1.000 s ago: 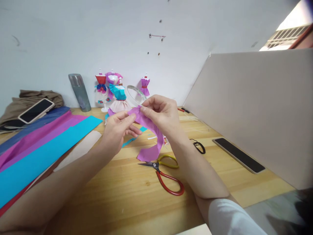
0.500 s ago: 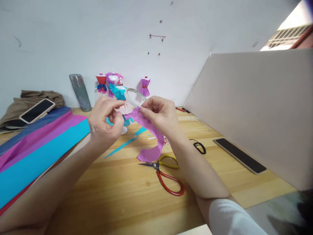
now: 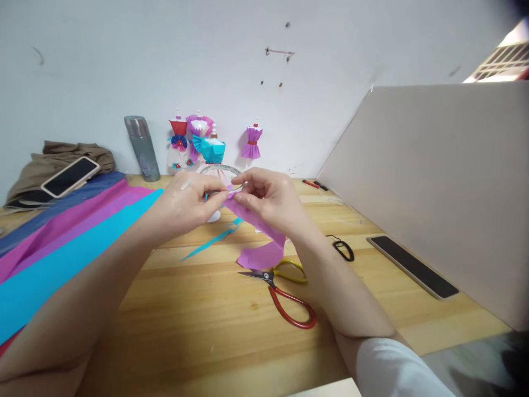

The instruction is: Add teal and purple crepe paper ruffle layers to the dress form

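Note:
My right hand pinches one end of a purple paper strip together with a roll of tape. The strip hangs and curls down toward the table. Against the same end, my left hand is closed in a pinch, its fingertips touching the strip and the tape roll's lower edge. Just below the strip lie scissors with one yellow and one red handle, blades pointing left. Behind the hands stand small dress forms in coloured paper, one in teal and one in purple.
On the left are coloured paper sheets, a phone on brown cloth and a grey bottle. At right, a black loop and another phone lie beside a white panel.
My left hand has moved right and closed at the strip's end beside my right fingertips. The tape roll has tilted flatter and lower. The view has shifted slightly.

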Motion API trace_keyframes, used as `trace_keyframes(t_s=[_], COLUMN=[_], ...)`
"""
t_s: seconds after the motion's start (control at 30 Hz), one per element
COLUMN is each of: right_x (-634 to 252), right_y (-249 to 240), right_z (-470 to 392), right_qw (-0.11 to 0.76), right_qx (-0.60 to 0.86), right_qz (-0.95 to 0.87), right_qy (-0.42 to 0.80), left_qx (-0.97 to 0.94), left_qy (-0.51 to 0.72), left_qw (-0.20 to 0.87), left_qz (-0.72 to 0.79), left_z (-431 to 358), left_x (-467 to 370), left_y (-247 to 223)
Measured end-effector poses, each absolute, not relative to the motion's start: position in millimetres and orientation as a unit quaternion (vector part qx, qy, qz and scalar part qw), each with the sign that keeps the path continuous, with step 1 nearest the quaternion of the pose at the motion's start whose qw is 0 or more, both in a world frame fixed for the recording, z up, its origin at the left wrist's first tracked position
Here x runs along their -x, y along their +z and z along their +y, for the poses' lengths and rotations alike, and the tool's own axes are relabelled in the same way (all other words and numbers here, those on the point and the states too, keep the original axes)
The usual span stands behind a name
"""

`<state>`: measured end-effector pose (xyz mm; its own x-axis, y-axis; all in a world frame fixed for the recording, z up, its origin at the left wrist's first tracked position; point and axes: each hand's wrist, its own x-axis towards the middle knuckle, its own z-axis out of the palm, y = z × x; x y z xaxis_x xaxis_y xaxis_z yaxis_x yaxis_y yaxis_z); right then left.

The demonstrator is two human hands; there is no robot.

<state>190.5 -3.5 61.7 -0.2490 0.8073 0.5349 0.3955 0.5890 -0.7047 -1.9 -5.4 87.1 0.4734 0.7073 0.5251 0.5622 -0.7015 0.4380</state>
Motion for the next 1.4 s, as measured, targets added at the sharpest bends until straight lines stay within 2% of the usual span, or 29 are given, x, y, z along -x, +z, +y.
trace_keyframes(t_s=[0.13, 0.37, 0.53, 0.67, 0.77, 0.9, 1.13, 1.4], right_x=[-188, -178, -171, -169, -170, -175, -182, -182], right_y=[55, 49, 51, 55, 57, 58, 63, 68], right_z=[-1, -1, -7, -11, -13, -11, -11, -12], right_qw=[0.469, 0.474, 0.477, 0.47, 0.479, 0.493, 0.504, 0.482], right_qx=[0.397, 0.409, 0.434, 0.468, 0.458, 0.45, 0.424, 0.403], right_qz=[-0.761, -0.762, -0.751, -0.74, -0.734, -0.72, -0.7, -0.711], right_qy=[0.208, 0.164, 0.141, 0.114, 0.147, 0.191, 0.275, 0.316], left_qx=[-0.853, -0.804, -0.795, -0.783, -0.789, -0.816, -0.822, -0.813], left_qy=[0.331, 0.279, 0.192, 0.203, 0.25, 0.327, 0.329, 0.33], left_qw=[0.041, -0.153, -0.199, -0.222, -0.179, -0.063, 0.103, 0.122], left_qz=[0.401, 0.502, 0.54, 0.544, 0.531, 0.473, 0.454, 0.463], left_z=[-9, -24, -39, -40, -35, -27, -21, -16], left_x=[-1, -18, -28, -24, -15, -2, 5, 4], left_y=[84, 64, 63, 68, 76, 87, 101, 100])
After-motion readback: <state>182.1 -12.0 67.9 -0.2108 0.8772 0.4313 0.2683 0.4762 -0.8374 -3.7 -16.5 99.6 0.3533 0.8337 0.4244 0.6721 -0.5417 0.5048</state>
